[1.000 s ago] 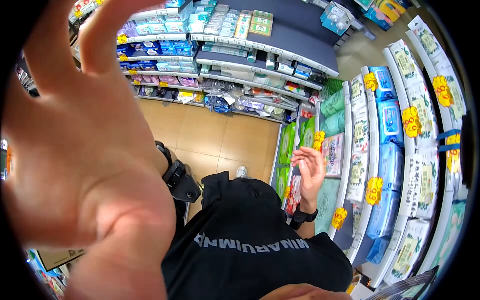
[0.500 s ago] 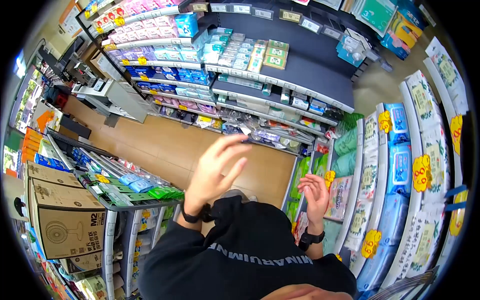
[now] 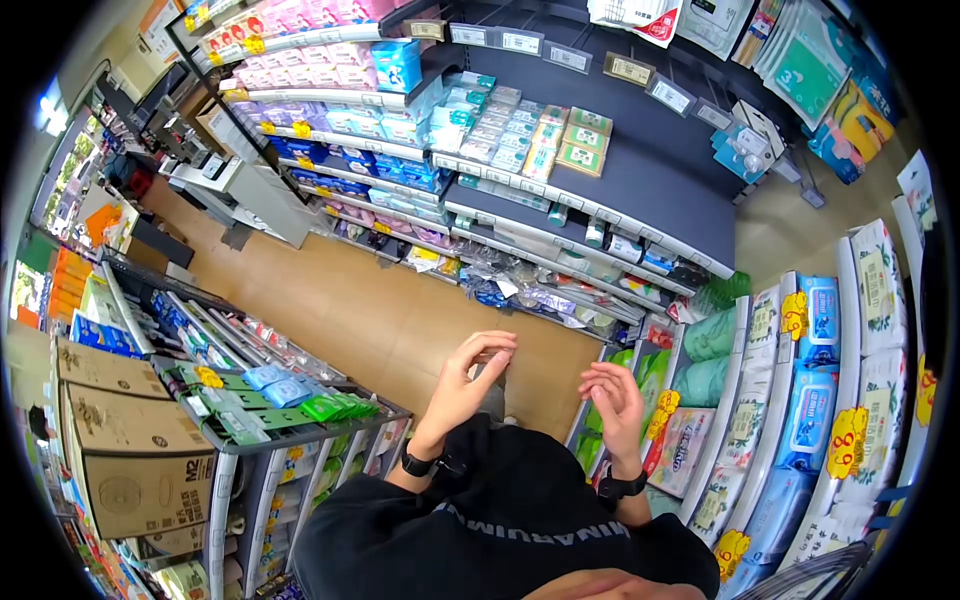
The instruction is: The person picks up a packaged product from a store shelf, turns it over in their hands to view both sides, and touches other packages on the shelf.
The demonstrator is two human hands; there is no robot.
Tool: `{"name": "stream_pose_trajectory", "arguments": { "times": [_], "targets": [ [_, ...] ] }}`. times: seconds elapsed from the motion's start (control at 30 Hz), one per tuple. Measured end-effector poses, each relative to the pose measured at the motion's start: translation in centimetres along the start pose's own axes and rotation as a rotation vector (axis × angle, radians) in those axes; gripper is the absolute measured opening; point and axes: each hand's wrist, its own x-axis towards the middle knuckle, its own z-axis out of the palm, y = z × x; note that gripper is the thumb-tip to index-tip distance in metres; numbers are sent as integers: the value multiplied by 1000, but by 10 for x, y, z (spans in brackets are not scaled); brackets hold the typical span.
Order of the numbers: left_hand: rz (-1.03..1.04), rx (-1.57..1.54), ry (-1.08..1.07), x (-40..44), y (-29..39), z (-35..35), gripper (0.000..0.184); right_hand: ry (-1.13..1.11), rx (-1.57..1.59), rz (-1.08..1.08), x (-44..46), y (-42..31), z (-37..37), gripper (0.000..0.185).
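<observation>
My left hand (image 3: 470, 385) is raised in front of the black top (image 3: 450, 520), its fingers loosely bent and its thumb apart, with nothing visible in it. Opposite it, my right hand (image 3: 614, 408) has loosely curled, parted fingers and also holds nothing visible. A gap separates the two hands. Dark bands circle both wrists. Nearest to my right hand are green packs (image 3: 650, 385) and a pink-and-white pack (image 3: 682, 450) on the right shelves.
Shelves of packaged goods (image 3: 640, 200) run across the far side, and more shelves (image 3: 845, 330) curve along the right. At left stand a rack (image 3: 330, 430) and cardboard boxes (image 3: 150, 490). Tan floor (image 3: 400, 310) runs between them. A white counter (image 3: 245, 200) is farther back.
My left hand, large and close to the camera one second ago, has moved down and away towards my right hand. The view has shifted, showing more of the far and left shelves.
</observation>
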Motion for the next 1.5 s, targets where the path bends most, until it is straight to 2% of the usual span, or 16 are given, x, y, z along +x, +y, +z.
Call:
{"name": "stream_pose_trajectory", "arguments": {
  "times": [0.07,0.37,0.6,0.73,0.83,0.9,1.13,1.2,1.33,1.5],
  "targets": [
    [-58,25,5,25,-4,-1,18,4,6,-11,19,0,1,30],
    [-32,-39,-95,135,-22,-1,18,45,-79,-52,135,-15,-7,32],
    [-27,-23,-148,201,-22,-22,19,26,-210,-73,237,17,-11,34],
    [-36,-25,-167,228,-28,-31,20,-14,-103,1,305,32,-15,34],
    [-39,-1,-185,245,-29,-39,19,38,-248,-23,359,69,-28,36],
    [-39,30,-208,252,-28,-43,20,90,-474,-63,391,94,-37,38],
    [-63,9,-242,278,-31,-46,19,125,-811,-77,452,106,-37,51],
    [-96,-21,-262,281,-33,-49,19,138,-965,-184,462,116,-36,53],
    [-102,-94,-201,285,-33,-56,17,146,-1017,-200,475,129,-38,58],
    [-138,-33,-213,291,-37,-67,17,165,-1160,-253,483,145,-42,60]
  ]
}}
